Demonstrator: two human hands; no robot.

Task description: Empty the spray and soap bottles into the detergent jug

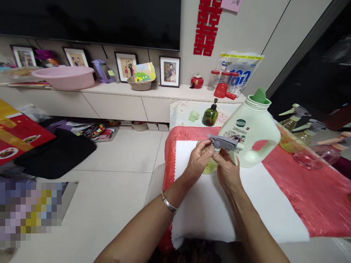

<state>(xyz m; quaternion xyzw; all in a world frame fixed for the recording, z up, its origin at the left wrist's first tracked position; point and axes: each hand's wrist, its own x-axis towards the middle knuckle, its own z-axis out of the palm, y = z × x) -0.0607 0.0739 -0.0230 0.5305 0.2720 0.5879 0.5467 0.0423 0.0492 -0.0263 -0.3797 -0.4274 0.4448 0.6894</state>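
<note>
Both of my hands are closed around the neck of a spray bottle, just below its grey trigger head [223,142]. My left hand [199,157] grips it from the left, and my right hand [228,166] from the right. Below my fingers shows part of the yellowish clear bottle body [210,167]; the rest is hidden. Right behind stands a large pale green detergent jug [257,124] with a darker green piece [259,95] in its mouth. Under my hands lies a white cloth [203,208] over a red table cover [315,197].
Several spray bottles [307,137] stand at the table's right. A green pump bottle [210,115] and a pale green crumpled item [193,115] sit at the far end. Behind, a low cabinet [117,100] carries a pink basin [67,78] and picture frames. A black bag [63,153] lies left.
</note>
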